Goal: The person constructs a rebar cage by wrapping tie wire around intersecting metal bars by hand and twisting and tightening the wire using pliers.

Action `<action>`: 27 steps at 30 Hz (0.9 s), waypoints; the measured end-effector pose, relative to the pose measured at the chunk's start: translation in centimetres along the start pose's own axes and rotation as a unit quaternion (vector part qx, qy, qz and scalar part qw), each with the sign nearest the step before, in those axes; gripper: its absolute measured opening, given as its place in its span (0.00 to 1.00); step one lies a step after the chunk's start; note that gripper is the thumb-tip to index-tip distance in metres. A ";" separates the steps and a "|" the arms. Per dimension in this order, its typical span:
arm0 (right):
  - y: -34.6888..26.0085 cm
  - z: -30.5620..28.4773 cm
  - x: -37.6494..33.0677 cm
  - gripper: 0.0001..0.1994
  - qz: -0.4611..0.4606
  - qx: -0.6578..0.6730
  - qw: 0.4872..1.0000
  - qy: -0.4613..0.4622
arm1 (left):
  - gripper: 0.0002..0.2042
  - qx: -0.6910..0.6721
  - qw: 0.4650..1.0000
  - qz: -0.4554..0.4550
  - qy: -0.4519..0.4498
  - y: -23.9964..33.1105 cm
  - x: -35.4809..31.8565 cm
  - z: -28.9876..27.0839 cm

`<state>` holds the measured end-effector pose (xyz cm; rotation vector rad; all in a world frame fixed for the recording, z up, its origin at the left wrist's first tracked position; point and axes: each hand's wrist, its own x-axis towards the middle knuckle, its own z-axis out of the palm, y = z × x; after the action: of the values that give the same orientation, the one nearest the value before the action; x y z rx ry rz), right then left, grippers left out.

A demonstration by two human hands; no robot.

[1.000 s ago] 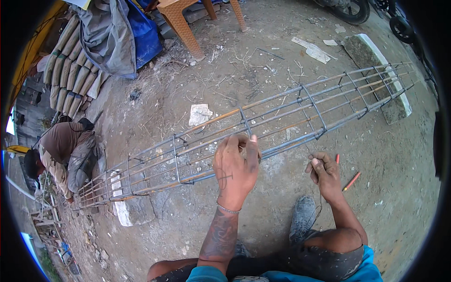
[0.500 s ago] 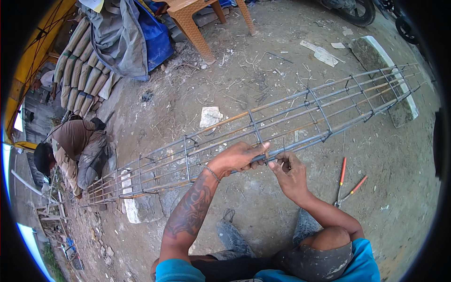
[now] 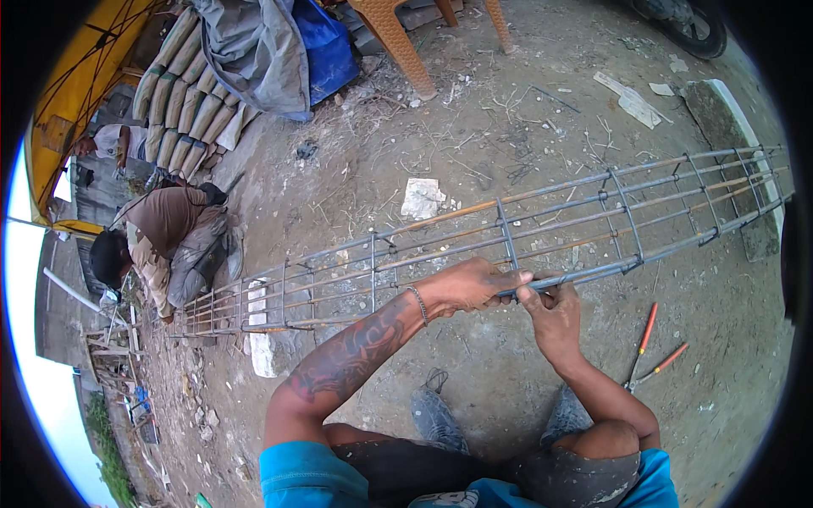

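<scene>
Grasping the near lower bar (image 3: 593, 273) of the rebar cage (image 3: 624, 212), our left hand (image 3: 476, 285) wraps its fingers around the steel beside an upright stirrup (image 3: 506, 235), with the thumb extended toward the right. Our right hand (image 3: 555, 320) touches the same bar immediately beside the left, fingers bent and thumb close to the left thumb. We cannot tell whether the right-hand fingers close on the bar itself or on a thin piece there. A chain bracelet (image 3: 417, 305) encircles our left wrist.

The rebar cage extends across the work area in front of us, slanting from the far left up to the right. Its right portion passes over a grey block (image 3: 716, 118) with a white edge; toward its left end, a white-faced block (image 3: 262, 351) sits at its near side.

On the ground (image 3: 487, 360) to our right, pliers (image 3: 648, 330) with red handles lie spread apart. Our two shoes (image 3: 438, 419) stand on the near side of the cage.

At the cage's far left end, a co-worker (image 3: 174, 229) bends low. Beyond the cage lies a pale sheet (image 3: 422, 198); farther out, we locate stacked bags (image 3: 182, 102), a blue tarp (image 3: 326, 55) and a brown plastic chair (image 3: 398, 42).
</scene>
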<state>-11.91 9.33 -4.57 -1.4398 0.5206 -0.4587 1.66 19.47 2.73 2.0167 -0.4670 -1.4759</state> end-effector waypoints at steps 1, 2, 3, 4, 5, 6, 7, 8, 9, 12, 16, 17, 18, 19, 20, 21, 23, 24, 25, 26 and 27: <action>-0.1 -0.2 0.2 0.19 0.018 0.018 1.000 0.004 | 0.28 -0.020 0.999 0.023 -0.027 0.1 0.2 0.2; 0.2 -0.4 0.3 0.18 0.036 0.025 0.999 -0.024 | 0.28 -0.022 1.000 0.021 -0.005 -0.2 0.4 0.3; -0.1 -0.3 0.2 0.18 0.027 0.032 0.998 -0.038 | 0.28 -0.026 0.999 0.031 -0.013 -0.6 0.6 0.4; -0.7 -0.2 0.1 0.18 0.064 0.083 0.993 -0.051 | 0.28 -0.029 0.998 0.042 -0.021 -0.8 0.8 0.3; -0.9 -0.1 -0.2 0.18 0.105 0.132 0.984 -0.063 | 0.28 -0.031 0.999 0.039 -0.005 -1.0 0.7 0.1; -0.9 0.0 -0.3 0.18 0.101 0.138 0.982 -0.078 | 0.28 -0.031 0.999 0.028 -0.026 -1.3 0.4 -0.2; -0.9 -0.3 -0.2 0.19 0.135 0.144 0.977 -0.081 | 0.27 -0.034 0.998 0.018 -0.048 -1.3 0.5 -0.3; -0.9 -0.4 0.0 0.20 0.168 0.150 0.971 -0.086 | 0.27 -0.039 0.999 0.017 -0.033 -1.2 0.5 -0.3; -1.2 -0.7 -0.1 0.20 0.167 0.148 0.970 -0.097 | 0.27 -0.033 0.998 0.022 -0.038 -1.0 0.7 0.0; -1.1 -0.6 -0.3 0.20 0.186 0.124 0.972 -0.078 | 0.27 -0.026 0.999 0.034 -0.021 -1.0 0.6 0.4; -1.6 -0.4 -0.5 0.19 0.191 0.088 0.976 -0.063 | 0.27 -0.035 0.999 0.026 -0.007 -1.2 0.1 0.6; -1.5 -0.3 -0.2 0.19 0.182 0.088 0.977 -0.073 | 0.27 -0.043 0.999 0.027 -0.013 -0.9 0.2 0.5; -1.1 -0.3 -0.3 0.18 0.180 0.084 0.977 -0.073 | 0.30 -0.009 0.999 0.037 0.000 -1.7 0.9 0.5; -0.9 -0.2 -0.4 0.18 0.177 0.080 0.978 -0.073 | 0.30 -0.010 0.999 0.040 0.014 -2.5 1.6 0.8; -1.3 -0.3 -0.7 0.12 0.178 0.067 0.979 -0.080 | 0.31 0.031 0.992 0.105 0.061 -2.9 1.9 1.1; -0.8 -0.6 -0.9 0.12 0.170 0.065 0.979 -0.086 | 0.33 0.073 0.977 0.170 0.107 -2.7 1.5 1.1; 1.1 -2.3 -1.2 0.11 0.209 0.108 0.970 -0.058 | 0.35 0.100 0.976 0.149 0.120 -2.2 1.5 1.5; 1.5 -3.0 -1.5 0.11 0.205 0.108 0.971 -0.067 | 0.36 0.123 0.968 0.142 0.165 -2.3 1.5 2.0; 1.8 -3.8 -1.7 0.12 0.218 0.155 0.958 -0.101 | 0.36 0.146 0.957 0.135 0.210 -2.4 1.3 2.2; 2.4 -5.1 -2.0 0.15 0.232 0.198 0.944 -0.126 | 0.36 0.145 0.956 0.140 0.212 -2.1 1.0 2.4; 3.2 -5.9 -2.0 0.15 0.228 0.196 0.945 -0.130 | 0.37 0.152 0.958 0.129 0.208 -1.8 0.5 2.4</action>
<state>-17.09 6.02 -7.96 -0.9372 0.4969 0.0064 -0.57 19.99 0.69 2.3200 -0.7749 -0.8297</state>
